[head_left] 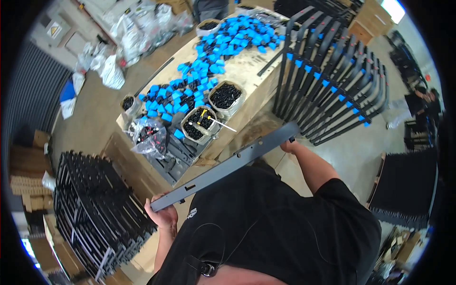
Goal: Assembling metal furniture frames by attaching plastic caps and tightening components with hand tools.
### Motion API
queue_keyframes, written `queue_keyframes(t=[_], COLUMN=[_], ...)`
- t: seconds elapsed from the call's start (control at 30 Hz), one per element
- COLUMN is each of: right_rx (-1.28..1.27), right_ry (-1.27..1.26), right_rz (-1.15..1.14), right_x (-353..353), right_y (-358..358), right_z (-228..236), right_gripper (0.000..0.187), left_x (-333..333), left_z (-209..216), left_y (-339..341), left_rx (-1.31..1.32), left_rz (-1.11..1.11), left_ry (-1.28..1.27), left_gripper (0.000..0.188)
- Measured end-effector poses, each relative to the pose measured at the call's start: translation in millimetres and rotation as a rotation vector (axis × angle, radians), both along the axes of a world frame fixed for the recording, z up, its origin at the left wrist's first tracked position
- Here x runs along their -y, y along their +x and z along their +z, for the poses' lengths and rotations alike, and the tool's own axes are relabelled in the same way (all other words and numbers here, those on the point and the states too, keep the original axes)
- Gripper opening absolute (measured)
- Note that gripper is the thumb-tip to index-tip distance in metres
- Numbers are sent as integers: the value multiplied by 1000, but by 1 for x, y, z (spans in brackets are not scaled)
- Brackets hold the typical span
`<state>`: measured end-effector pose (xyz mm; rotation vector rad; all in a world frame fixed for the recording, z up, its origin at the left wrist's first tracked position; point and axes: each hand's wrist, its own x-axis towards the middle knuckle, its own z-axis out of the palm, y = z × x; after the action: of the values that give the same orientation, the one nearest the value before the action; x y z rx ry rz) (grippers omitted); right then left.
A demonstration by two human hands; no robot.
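A long dark grey metal bar with a small cutout near one end stretches slantwise in front of my body. My left hand is closed round its lower left end. At the upper right end, my right hand grips the same bar, with part of the fingers hidden behind it. Beyond the bar is a wooden worktable strewn with blue and black parts. A tub of black pieces near its front edge holds a yellow-handled screwdriver.
A row of bent black metal frames with blue pieces stands at the right. Stacked black frames fill the lower left. Another tub and a clear plastic bag sit on the table. Another person is far right.
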<state>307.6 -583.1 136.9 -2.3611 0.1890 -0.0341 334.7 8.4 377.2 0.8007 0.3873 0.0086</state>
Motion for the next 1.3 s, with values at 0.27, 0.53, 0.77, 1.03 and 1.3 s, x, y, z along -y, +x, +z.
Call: queue_keyframes(t=[0.27, 0.53, 0.77, 1.03, 1.3], right_rx=[154, -309, -53, 423, 59], right_ry=[60, 263, 258, 369, 115], right_rz=[363, 247, 178, 142, 172], right_x=[48, 92, 87, -17, 57], right_y=[109, 158, 204, 229, 143], right_z=[-94, -36, 135, 240, 213], right_gripper=[24, 44, 30, 47, 62], left_x=[91, 139, 131, 137, 129], left_z=[-17, -24, 22, 24, 28], left_y=[-5, 23, 23, 106, 136], left_rx=[-24, -86, -58, -81, 22], left_rz=[274, 460, 483, 272, 27], left_ry=[155, 211, 1133, 1755, 1925], left_gripper=[46, 47, 40, 34, 44])
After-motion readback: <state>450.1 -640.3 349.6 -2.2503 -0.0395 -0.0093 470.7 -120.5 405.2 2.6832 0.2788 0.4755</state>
